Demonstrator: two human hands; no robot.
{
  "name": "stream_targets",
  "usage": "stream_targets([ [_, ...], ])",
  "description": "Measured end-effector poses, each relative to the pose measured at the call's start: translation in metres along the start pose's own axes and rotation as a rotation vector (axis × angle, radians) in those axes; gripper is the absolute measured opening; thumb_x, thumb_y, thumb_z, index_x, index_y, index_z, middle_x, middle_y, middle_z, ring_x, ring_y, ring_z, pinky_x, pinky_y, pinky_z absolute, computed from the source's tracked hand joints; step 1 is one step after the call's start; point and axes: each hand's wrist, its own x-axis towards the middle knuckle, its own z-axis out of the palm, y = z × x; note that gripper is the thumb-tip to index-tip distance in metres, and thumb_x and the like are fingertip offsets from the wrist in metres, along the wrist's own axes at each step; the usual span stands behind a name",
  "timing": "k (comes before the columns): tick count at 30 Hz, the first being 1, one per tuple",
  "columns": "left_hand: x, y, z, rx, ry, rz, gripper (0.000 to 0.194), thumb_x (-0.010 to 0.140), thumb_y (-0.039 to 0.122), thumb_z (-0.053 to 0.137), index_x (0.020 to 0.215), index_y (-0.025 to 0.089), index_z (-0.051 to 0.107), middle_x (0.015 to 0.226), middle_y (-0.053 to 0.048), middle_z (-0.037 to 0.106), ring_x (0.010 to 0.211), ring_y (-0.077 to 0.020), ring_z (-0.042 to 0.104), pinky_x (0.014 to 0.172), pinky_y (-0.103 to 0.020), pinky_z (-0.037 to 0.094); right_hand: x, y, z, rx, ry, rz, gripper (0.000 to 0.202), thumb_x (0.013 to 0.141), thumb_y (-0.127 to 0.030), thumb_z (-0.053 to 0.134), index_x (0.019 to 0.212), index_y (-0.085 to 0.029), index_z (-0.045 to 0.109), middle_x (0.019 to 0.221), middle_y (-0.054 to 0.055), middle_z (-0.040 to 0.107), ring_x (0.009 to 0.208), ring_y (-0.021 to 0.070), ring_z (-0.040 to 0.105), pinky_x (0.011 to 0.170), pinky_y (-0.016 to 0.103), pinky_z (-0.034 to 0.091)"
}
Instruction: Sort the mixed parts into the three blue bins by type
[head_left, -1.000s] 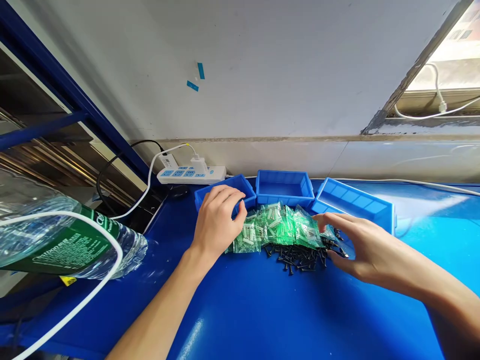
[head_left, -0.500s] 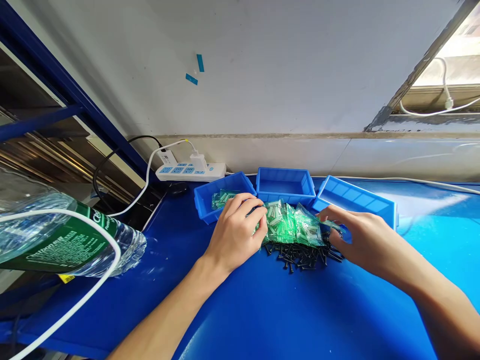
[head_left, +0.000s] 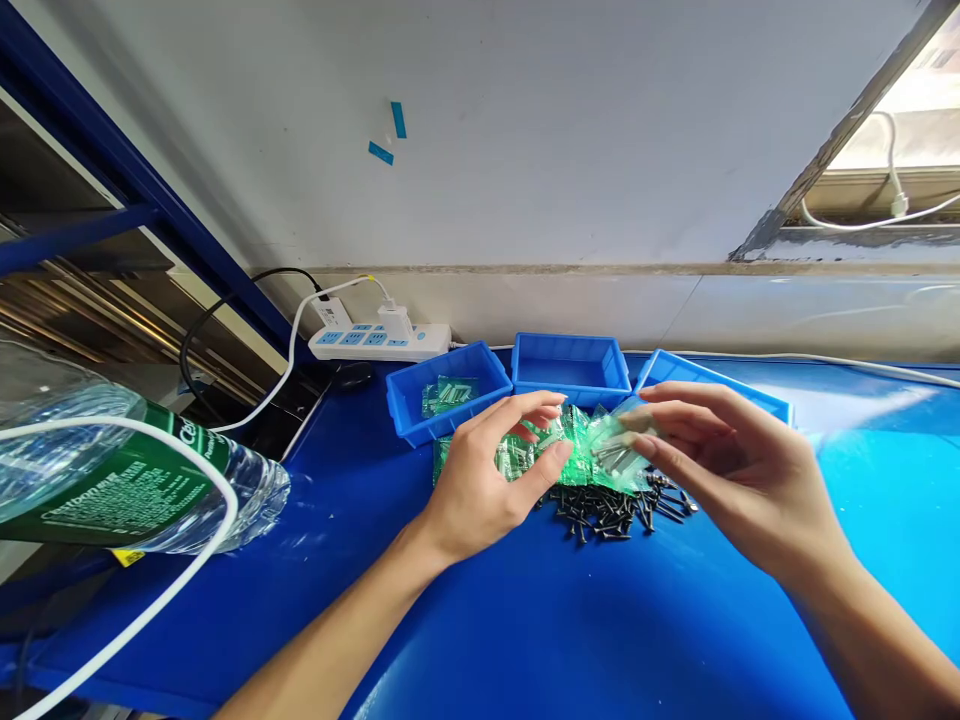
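Note:
My right hand (head_left: 750,470) pinches a small clear plastic packet (head_left: 616,446) with pale, slim pieces inside, between thumb and fingers. Facing it, my left hand (head_left: 484,485) has its thumb and fingers apart, with nothing in them. Behind and between the hands lies a heap of green-tinted packets (head_left: 514,456), partly covered by my left hand. Loose black screws (head_left: 600,515) are piled in front of the heap. More small packets (head_left: 453,392) lie in the left blue bin (head_left: 411,412).
A middle blue bin (head_left: 571,388) and a right blue bin (head_left: 772,404), partly behind my right hand, stand along the wall. A power strip (head_left: 420,342) sits at the back left. A large water bottle (head_left: 150,480) and a white cable (head_left: 234,500) occupy the left side.
My right hand has lifted the packet up and left, above the heap. My left hand has drawn back from the packets and its fingers have spread.

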Motion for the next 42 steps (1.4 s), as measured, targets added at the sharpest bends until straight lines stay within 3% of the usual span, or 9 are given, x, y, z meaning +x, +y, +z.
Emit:
stream_targets([
  [6, 0.001, 0.004, 0.000, -0.384, -0.105, -0.241, 0.010, 0.087, 0.024, 0.072, 0.095, 0.021, 0.077, 0.092, -0.005, 0.082, 0.084, -0.0219, 0.078, 0.080, -0.035, 0.067, 0.001, 0.007, 0.012, 0.101, 0.032, 0.015, 0.029, 0.080, -0.040, 0.087, 0.102, -0.028, 0.073, 0.082, 0.002, 0.080, 0.075, 0.0202, 0.078, 0.066, 0.029, 0.066],
  [16, 0.002, -0.004, 0.003, -0.329, -0.019, -0.246, 0.010, 0.082, 0.022, 0.079, 0.092, 0.020, 0.078, 0.092, -0.005, 0.082, 0.083, -0.0220, 0.079, 0.079, -0.033, 0.067, 0.002, 0.000, 0.011, 0.228, -0.096, 0.282, 0.044, 0.074, -0.049, 0.090, 0.106, -0.023, 0.077, 0.089, 0.007, 0.083, 0.080, 0.0250, 0.081, 0.073, 0.034, 0.068],
  [20, 0.001, -0.005, 0.004, -0.287, -0.012, -0.215, 0.013, 0.081, 0.019, 0.078, 0.093, 0.020, 0.079, 0.091, -0.004, 0.082, 0.079, -0.0192, 0.077, 0.074, -0.029, 0.066, 0.005, 0.002, 0.008, 0.199, -0.130, 0.319, 0.044, 0.067, -0.053, 0.093, 0.093, -0.021, 0.076, 0.081, 0.007, 0.083, 0.074, 0.0258, 0.080, 0.070, 0.035, 0.068],
  [25, -0.001, -0.003, 0.005, -0.086, -0.048, -0.108, 0.013, 0.083, 0.016, 0.078, 0.095, 0.021, 0.079, 0.089, -0.002, 0.082, 0.075, -0.0178, 0.076, 0.071, -0.027, 0.063, 0.006, 0.004, 0.010, 0.164, -0.133, 0.311, 0.049, 0.068, -0.059, 0.091, 0.096, -0.021, 0.077, 0.081, 0.009, 0.083, 0.078, 0.0291, 0.081, 0.074, 0.039, 0.069],
  [29, 0.007, -0.010, -0.017, 0.310, 0.159, 0.238, 0.009, 0.092, 0.014, 0.071, 0.094, 0.020, 0.077, 0.090, -0.002, 0.081, 0.080, -0.0172, 0.075, 0.080, -0.030, 0.062, 0.009, 0.006, 0.005, 0.088, -0.021, 0.247, 0.045, 0.070, -0.058, 0.090, 0.094, -0.022, 0.079, 0.086, 0.008, 0.083, 0.081, 0.0275, 0.080, 0.077, 0.038, 0.067],
  [31, 0.013, -0.018, -0.033, 0.552, 0.273, 0.299, 0.015, 0.096, 0.013, 0.064, 0.094, 0.020, 0.078, 0.093, -0.004, 0.081, 0.087, -0.0201, 0.074, 0.085, -0.035, 0.061, 0.011, 0.008, 0.001, 0.055, 0.014, 0.216, 0.041, 0.074, -0.057, 0.087, 0.093, -0.022, 0.079, 0.086, 0.008, 0.082, 0.079, 0.0265, 0.080, 0.074, 0.037, 0.067],
  [33, 0.017, -0.029, -0.046, 0.747, 0.315, 0.257, 0.021, 0.098, 0.014, 0.059, 0.094, 0.020, 0.079, 0.095, -0.007, 0.081, 0.092, -0.0247, 0.073, 0.087, -0.042, 0.061, 0.012, 0.011, -0.002, 0.021, 0.034, 0.181, 0.037, 0.079, -0.056, 0.083, 0.093, -0.022, 0.079, 0.085, 0.008, 0.082, 0.078, 0.0258, 0.079, 0.073, 0.037, 0.066],
  [36, 0.018, -0.043, -0.057, 0.855, 0.180, 0.121, 0.020, 0.096, 0.021, 0.062, 0.094, 0.020, 0.082, 0.094, -0.008, 0.081, 0.096, -0.0296, 0.071, 0.083, -0.044, 0.061, 0.013, 0.016, -0.009, -0.106, 0.024, 0.095, 0.029, 0.088, -0.051, 0.075, 0.095, -0.023, 0.078, 0.087, 0.008, 0.082, 0.080, 0.0260, 0.079, 0.073, 0.037, 0.065],
  [42, 0.015, -0.048, -0.051, 0.857, 0.024, 0.067, 0.031, 0.102, 0.036, 0.055, 0.103, 0.020, 0.082, 0.101, -0.009, 0.083, 0.115, -0.0362, 0.066, 0.092, -0.052, 0.059, 0.014, 0.022, -0.025, -0.537, -0.360, -0.179, 0.031, 0.085, -0.034, 0.071, 0.114, -0.025, 0.075, 0.116, 0.008, 0.080, 0.102, 0.0312, 0.077, 0.087, 0.046, 0.064],
])
